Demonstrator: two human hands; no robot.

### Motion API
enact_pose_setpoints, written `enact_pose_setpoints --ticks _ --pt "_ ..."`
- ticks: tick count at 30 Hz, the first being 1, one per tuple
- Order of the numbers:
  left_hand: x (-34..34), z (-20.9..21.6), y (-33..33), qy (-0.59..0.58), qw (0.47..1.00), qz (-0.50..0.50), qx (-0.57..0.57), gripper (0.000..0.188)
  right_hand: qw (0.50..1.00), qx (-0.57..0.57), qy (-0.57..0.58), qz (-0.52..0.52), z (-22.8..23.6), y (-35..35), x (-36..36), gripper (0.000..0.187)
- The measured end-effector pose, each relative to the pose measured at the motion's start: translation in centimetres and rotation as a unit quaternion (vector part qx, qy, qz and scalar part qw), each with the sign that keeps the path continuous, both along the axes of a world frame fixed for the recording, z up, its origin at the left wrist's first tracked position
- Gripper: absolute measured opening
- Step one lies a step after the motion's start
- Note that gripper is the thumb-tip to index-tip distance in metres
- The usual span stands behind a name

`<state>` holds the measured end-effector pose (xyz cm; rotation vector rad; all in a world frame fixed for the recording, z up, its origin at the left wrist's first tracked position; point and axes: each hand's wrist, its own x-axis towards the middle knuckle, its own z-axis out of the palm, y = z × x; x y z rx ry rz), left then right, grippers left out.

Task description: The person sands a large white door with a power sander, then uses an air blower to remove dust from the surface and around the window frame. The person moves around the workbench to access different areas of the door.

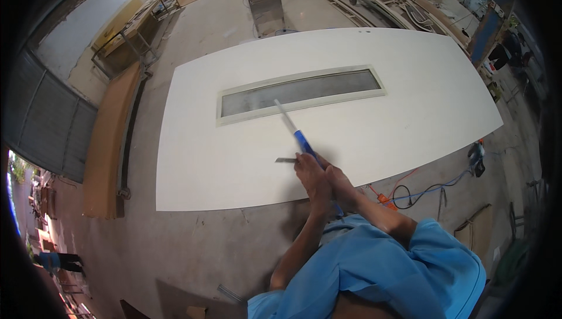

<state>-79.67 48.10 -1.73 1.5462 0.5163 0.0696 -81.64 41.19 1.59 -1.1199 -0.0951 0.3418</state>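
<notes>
A long slim blue tool (303,141) with a pale, narrow front part points away from me, over a large white panel (421,108). Its exact kind is unclear. My left hand (313,179) is closed around it, and a flat dark grey strip, like a blade (285,160), sticks out leftward from these fingers. Pressed against the left hand is my right hand (341,184), also closed about the tool; its fingers are partly hidden. The pale tip overlaps the near edge of a long recessed window (304,93) with a light frame; whether it touches cannot be told.
Orange and blue cords (421,192) lie on the floor to the right, near a dark power tool (477,158). A brown board stack (108,143) stands at left. Beyond the panel is a grey metal stand (263,8). Another person (57,260) is far left.
</notes>
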Motion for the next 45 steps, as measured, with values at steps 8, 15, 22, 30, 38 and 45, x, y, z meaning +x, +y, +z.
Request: enact_pose_setpoints --ticks 8,15,22,30,38,45 --pt "8.6 0.2 -12.0 0.047 0.985 -0.159 -0.048 0.074 0.952 -0.234 -0.086 -0.18 -4.7 -11.0 7.2 0.059" --pt "13.1 -1.3 -17.1 0.079 0.977 -0.146 -0.136 0.085 0.913 -0.268 0.012 -0.306 -9.3 -18.9 12.9 0.046" --pt "12.4 -5.6 -11.7 0.067 0.997 -0.035 -0.015 0.056 0.911 -0.314 0.123 -0.238 -7.3 -24.0 20.0 0.039" --pt "5.6 -7.9 -0.1 -0.024 0.981 0.188 -0.029 0.038 0.955 -0.262 0.088 0.112 -8.5 -11.5 22.4 0.04" --pt "-9.2 -7.3 7.6 0.037 0.924 0.38 0.009 0.06 0.976 -0.212 0.008 0.056 -4.5 -7.5 21.7 0.042" --pt "-16.1 -11.3 11.3 0.024 0.897 0.439 0.045 0.037 0.933 -0.346 0.048 0.09 -2.0 -11.6 14.0 0.036"
